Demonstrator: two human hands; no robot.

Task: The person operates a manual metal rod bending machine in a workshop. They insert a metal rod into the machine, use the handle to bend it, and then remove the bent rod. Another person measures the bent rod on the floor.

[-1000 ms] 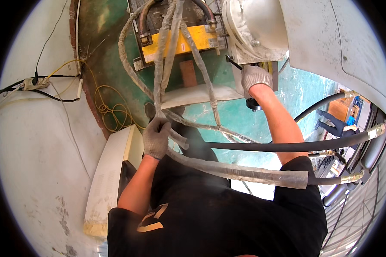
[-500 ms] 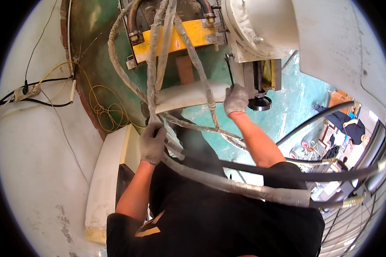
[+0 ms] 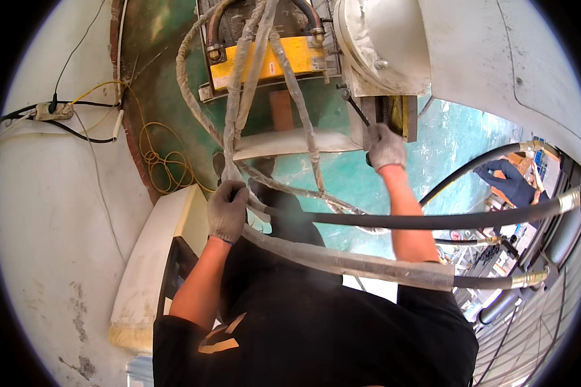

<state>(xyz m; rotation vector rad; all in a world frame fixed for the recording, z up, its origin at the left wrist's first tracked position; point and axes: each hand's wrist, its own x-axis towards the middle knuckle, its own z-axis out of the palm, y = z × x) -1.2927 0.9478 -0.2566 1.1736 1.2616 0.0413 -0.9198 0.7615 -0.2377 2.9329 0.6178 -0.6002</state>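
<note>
My left hand (image 3: pixel 227 211), in a grey work glove, is closed around a bundle of plastic-wrapped hoses (image 3: pixel 231 169) in front of my body. My right hand (image 3: pixel 386 147), gloved too, grips the lower end of a dark wrench (image 3: pixel 357 109). The wrench head points up and left, close to a small bolt (image 3: pixel 341 86) on the pale machine frame; whether they touch I cannot tell. Behind my right hand stands a threaded rod, and the black handwheel under it is mostly hidden by the glove. A black hose (image 3: pixel 394 221) crosses over my right forearm.
A yellow block (image 3: pixel 303 54) with pipe fittings lies beyond the hoses. A large white cylinder housing (image 3: pixel 384 45) stands at upper right. At left are a cream cabinet (image 3: pixel 152 264), a coiled yellow cable (image 3: pixel 168 164) and a power strip (image 3: pixel 53 111). Another person (image 3: pixel 513 184) is at far right.
My right hand has moved right and slightly down, tilting the wrench handle rightward and covering the handwheel. My left hand keeps its hold on the hoses. The view has shifted a little.
</note>
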